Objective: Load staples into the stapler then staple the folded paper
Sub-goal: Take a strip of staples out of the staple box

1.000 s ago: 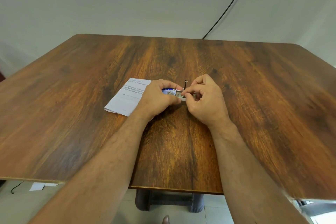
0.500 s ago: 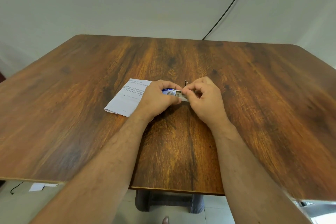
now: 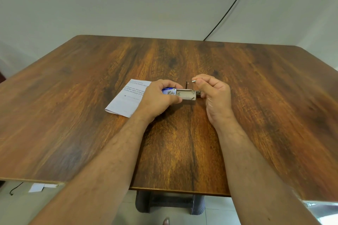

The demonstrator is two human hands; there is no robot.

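Note:
My left hand [image 3: 159, 97] grips a small staple box [image 3: 169, 91] with a blue sleeve, just above the table. Its grey cardboard tray [image 3: 186, 94] is slid out to the right. A short silver strip of staples [image 3: 193, 80] is pinched between thumb and forefinger of my right hand [image 3: 214, 95], a little above the tray's right end. Behind the tray a thin dark upright part [image 3: 187, 85] shows, and a dark piece [image 3: 198, 93] sits beside my right palm; the stapler's body is hidden. The folded paper [image 3: 126, 101] with printed text lies flat left of my left hand, partly under it.
The brown wooden table [image 3: 182, 151] spreads wide on all sides, its front edge near my forearms. A black cable [image 3: 230, 7] runs down the wall behind the far edge. Paper scraps [image 3: 36, 187] lie on the floor at lower left.
The tray has slid out of the blue sleeve to the right. My right hand has lifted up and away from the box with a strip of staples pinched in its fingers.

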